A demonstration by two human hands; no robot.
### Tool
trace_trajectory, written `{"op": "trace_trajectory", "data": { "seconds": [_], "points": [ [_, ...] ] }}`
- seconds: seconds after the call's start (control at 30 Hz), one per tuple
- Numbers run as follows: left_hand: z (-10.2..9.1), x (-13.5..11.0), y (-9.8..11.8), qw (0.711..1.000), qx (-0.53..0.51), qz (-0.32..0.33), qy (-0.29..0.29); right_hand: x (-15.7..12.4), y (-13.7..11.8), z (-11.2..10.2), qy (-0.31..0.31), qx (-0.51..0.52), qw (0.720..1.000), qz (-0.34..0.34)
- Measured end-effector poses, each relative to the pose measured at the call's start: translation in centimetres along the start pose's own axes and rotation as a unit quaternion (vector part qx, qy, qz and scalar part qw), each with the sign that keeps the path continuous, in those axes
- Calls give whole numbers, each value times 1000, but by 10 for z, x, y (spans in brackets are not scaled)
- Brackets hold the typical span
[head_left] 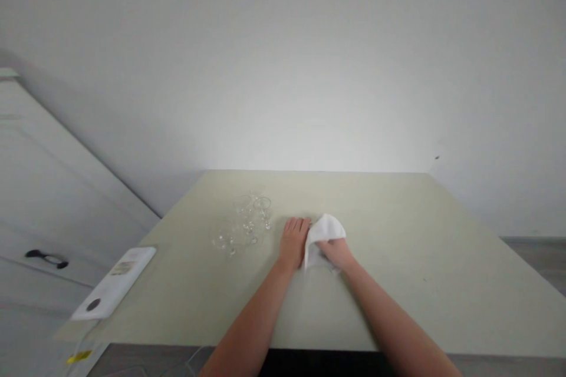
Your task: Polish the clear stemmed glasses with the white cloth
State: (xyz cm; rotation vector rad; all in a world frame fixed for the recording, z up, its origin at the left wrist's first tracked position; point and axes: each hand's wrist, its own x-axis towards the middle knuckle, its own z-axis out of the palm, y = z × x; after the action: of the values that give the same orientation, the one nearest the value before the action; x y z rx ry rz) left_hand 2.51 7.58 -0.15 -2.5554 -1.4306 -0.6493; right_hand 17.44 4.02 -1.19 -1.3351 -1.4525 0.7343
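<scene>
A white cloth (328, 227) is bunched in my right hand (338, 252), whose fingers reach under its fold and are mostly covered. Right beside it, my left hand (293, 242) is closed with its fingers side by side, its edge against the cloth. Whatever lies under those fingers is hidden; only a small glint shows near the fingertips. To the left of my left hand, several clear stemmed glasses (262, 204) stand close together on the pale table (389, 206). Their outlines are faint and partly overlap.
On the table's left edge lies a white power strip (117, 283) with a cord running down. A white cabinet (57, 188) with a dark handle (46, 258) adjoins that side. Behind the table rises a plain wall (309, 70).
</scene>
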Motion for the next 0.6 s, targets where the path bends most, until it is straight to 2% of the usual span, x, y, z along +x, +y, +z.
{"op": "trace_trajectory", "data": {
  "seconds": [0.07, 0.13, 0.23, 0.3, 0.5, 0.6],
  "points": [
    [1, 0, 2, 1000, 10, 22, 4, 0, 0, -1, 12, 17, 997, 72],
    [-1, -1, 4, 1000, 8, 28, -9, 1, 0, -5, -7, 27, 995, 93],
    [-7, -1, 5, 999, -6, 10, -38, 0, -1, -11, -77, 1, 997, -27],
    [-11, -1, 4, 998, -15, -15, -54, -1, -3, -12, -94, -14, 993, -74],
    [-16, 2, 2, 995, -34, -60, -77, -6, -4, -7, -67, 39, 995, -70],
    [-14, 3, 1, 993, -38, -70, -92, -6, -2, -7, -37, 41, 998, -34]
  ]
}}
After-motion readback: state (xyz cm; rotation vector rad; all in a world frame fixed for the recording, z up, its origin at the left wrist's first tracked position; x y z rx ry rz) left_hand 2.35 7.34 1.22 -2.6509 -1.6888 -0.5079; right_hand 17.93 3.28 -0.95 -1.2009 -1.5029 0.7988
